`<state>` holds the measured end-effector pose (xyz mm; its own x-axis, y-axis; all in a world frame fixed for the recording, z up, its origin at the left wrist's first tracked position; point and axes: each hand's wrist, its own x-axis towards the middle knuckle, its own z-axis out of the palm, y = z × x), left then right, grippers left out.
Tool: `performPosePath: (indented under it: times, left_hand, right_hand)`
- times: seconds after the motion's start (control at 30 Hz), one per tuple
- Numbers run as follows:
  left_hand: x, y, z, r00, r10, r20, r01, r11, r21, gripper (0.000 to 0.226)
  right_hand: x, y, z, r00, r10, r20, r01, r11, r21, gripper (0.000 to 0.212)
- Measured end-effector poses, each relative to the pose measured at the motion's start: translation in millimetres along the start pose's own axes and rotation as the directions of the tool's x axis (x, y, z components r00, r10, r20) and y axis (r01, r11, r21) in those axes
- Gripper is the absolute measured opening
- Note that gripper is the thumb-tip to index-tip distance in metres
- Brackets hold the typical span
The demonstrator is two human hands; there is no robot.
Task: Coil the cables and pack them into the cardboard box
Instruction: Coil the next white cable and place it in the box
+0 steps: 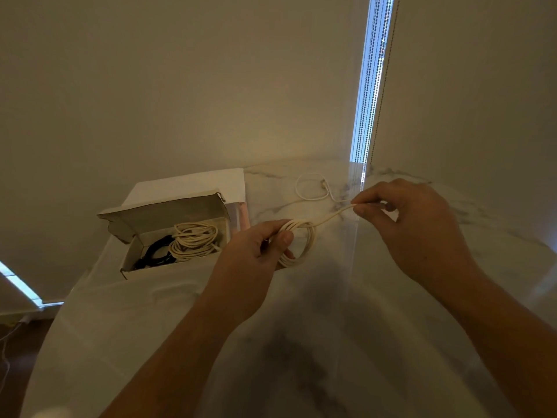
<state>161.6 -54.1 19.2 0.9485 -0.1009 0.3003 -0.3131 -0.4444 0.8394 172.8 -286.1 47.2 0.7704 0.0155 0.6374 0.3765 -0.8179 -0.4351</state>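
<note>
My left hand (pixel 256 245) grips a coil of white cable (pixel 297 251) above the marble table. A loose strand runs up and right from the coil to my right hand (pixel 413 227), which pinches it between thumb and fingers. Beyond that hand the cable's free end (pixel 310 188) lies in a loop on the table, ending in a small plug. The open cardboard box (pixel 132 257) sits to the left, lid raised. Inside it lie a coiled white cable (pixel 194 241) and a coiled black cable (pixel 155 253).
The white marble table (pixel 331 327) reaches the wall corner at the back. A white paper sheet (pixel 187 184) lies behind the box. A bright window strip with bead chains (pixel 370 86) runs down the wall. The floor with a thin wire (pixel 4 351) shows at far left.
</note>
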Motion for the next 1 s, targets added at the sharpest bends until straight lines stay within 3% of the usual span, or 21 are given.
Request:
performPosePath:
  times: [0.33,0.6,0.73,0.9,1.0]
  left_hand:
    - [-2,8,1,0.998,-0.042,0.051,0.053,0.971,-0.231,0.025]
    - [-1,10,-2,0.993,-0.115,0.042,0.120,0.852,-0.510,0.029]
    - [-2,14,-1,0.990,-0.126,0.067,0.140,0.769,-0.624,0.040]
    - [-4,17,4,0.977,-0.157,0.141,0.210,0.661,-0.720,0.034]
    - [-8,20,8,0.969,-0.152,0.194,0.246,0.617,-0.748,0.032]
  right_hand:
    - [6,7,-12,0.995,0.064,-0.076,-0.065,0.998,-0.009,0.007]
    - [-2,3,1,0.996,0.061,-0.062,-0.067,0.993,-0.101,0.010]
    - [-4,-1,6,0.996,0.084,0.024,-0.081,0.991,-0.102,0.007]
    - [-6,-5,15,0.958,0.210,0.196,-0.247,0.951,0.188,0.009]
    - [-7,-15,19,0.900,0.259,0.351,-0.407,0.787,0.463,0.010]
